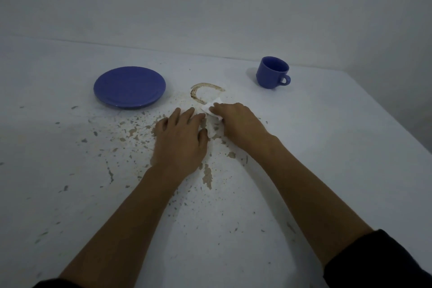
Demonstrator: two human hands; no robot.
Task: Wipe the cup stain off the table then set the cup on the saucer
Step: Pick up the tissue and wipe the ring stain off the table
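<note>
Tissue pinned under my right hand, at the stain.
My left hand lies flat, fingers together, on the surface; saucer left, cup right, well apart.

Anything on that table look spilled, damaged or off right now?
Yes. A brown ring stain sits between the saucer and the cup, its near-right part already gone by the tissue under the right hand. The table paint is chipped around the left hand.
</note>
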